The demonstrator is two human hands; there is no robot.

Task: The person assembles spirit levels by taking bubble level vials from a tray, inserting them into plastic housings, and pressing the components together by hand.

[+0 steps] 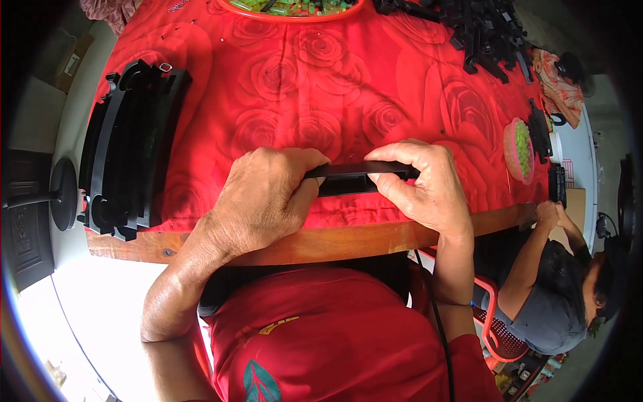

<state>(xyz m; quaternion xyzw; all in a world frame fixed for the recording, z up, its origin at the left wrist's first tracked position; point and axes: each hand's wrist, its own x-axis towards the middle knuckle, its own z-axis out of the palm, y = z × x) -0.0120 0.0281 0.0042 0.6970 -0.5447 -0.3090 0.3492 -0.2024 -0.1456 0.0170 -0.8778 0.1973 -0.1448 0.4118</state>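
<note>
A long, flat black plastic part [355,175] lies crosswise just above the near edge of the table, held at both ends. My left hand [264,197] grips its left end with the fingers curled over the top. Over its right end my right hand [425,184] is closed, thumb underneath. Under both hands the red rose-patterned tablecloth [315,94] covers the table. Most of the part's ends are hidden by my fingers.
A stack of black plastic frames [127,151] stands at the table's left edge. A heap of small black parts [482,30] lies far right, a red tray of green pieces [295,8] at the far edge. Another person [556,281] works at right beside a pink basket [519,149].
</note>
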